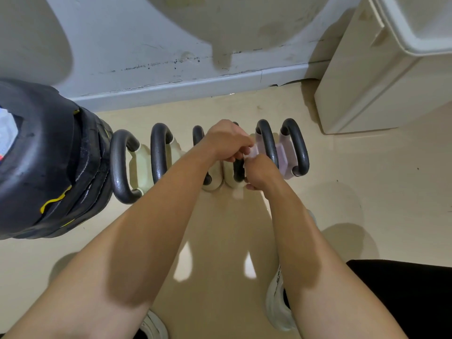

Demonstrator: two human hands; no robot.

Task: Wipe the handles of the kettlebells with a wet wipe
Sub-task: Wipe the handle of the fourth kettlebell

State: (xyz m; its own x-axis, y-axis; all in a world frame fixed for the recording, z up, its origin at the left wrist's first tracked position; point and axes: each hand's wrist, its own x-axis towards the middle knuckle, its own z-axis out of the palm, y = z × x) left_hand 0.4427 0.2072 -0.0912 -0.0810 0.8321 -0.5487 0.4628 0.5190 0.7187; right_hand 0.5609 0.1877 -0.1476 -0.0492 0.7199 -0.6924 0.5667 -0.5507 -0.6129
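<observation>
the left hand (227, 140) has its fingers curled down and pinches the top of a small pale wet wipe (252, 152). the right hand (259, 172) sits just below, fingers curled in on the wipe's lower part. both forearms reach forward and down, bare, and the hands meet over the fourth handle (238, 172) counted from the left; whether the wipe touches that handle cannot be told.

six kettlebells (141, 165) stand side by side in one row on the beige floor (367, 182). all six have dark grey looped handles (160, 152). four bodies are cream and the two at the right are pale lilac.

a black round object (49, 155) with yellow marks stands at the left end. a cream cabinet (362, 89) stands to the right, against the grey wall (146, 45). two white shoes (278, 307) show below; the dark print on one is too small to read.
</observation>
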